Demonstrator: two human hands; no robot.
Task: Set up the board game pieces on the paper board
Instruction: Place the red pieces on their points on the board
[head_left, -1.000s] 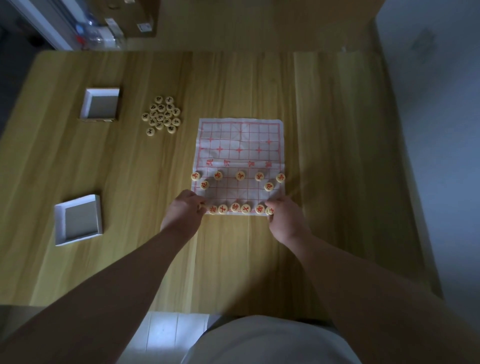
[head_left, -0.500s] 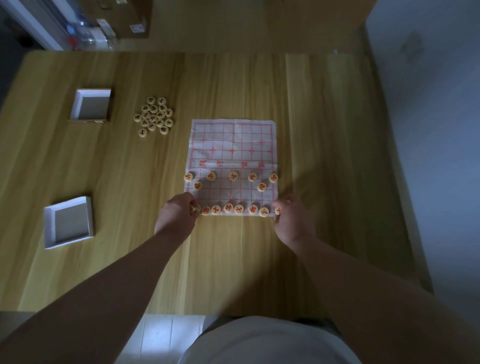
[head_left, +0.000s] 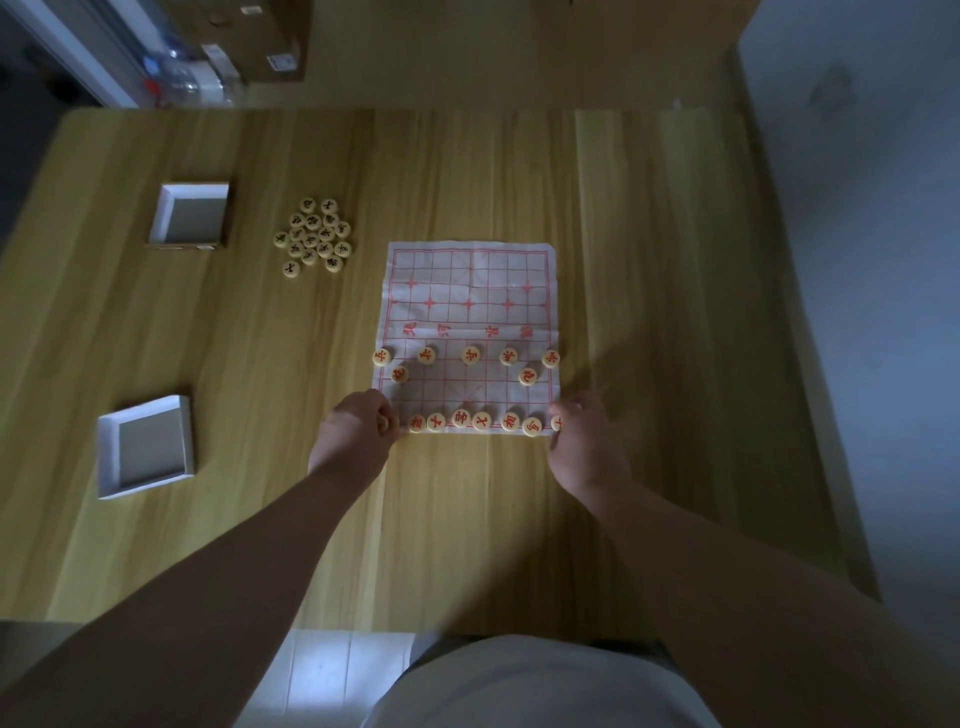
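The white paper board (head_left: 467, 291) with a red grid lies mid-table. Red-lettered round pieces stand on its near half: a row of five (head_left: 470, 356), two (head_left: 527, 376) behind them, and a near-edge row (head_left: 480, 421). My left hand (head_left: 358, 431) is at the board's near left corner, fingers curled round a piece (head_left: 384, 423). At the near right corner my right hand (head_left: 582, 436) pinches another piece (head_left: 557, 423), which is partly hidden by the fingers.
A pile of several black-lettered pieces (head_left: 314, 236) lies left of the board's far end. Two open white box halves sit on the left of the wooden table (head_left: 649, 312), one far (head_left: 189, 215) and one near (head_left: 145, 447).
My right hand has slid its piece outward to the near right corner. My left hand has stayed at the near left corner. The view has shifted slightly.
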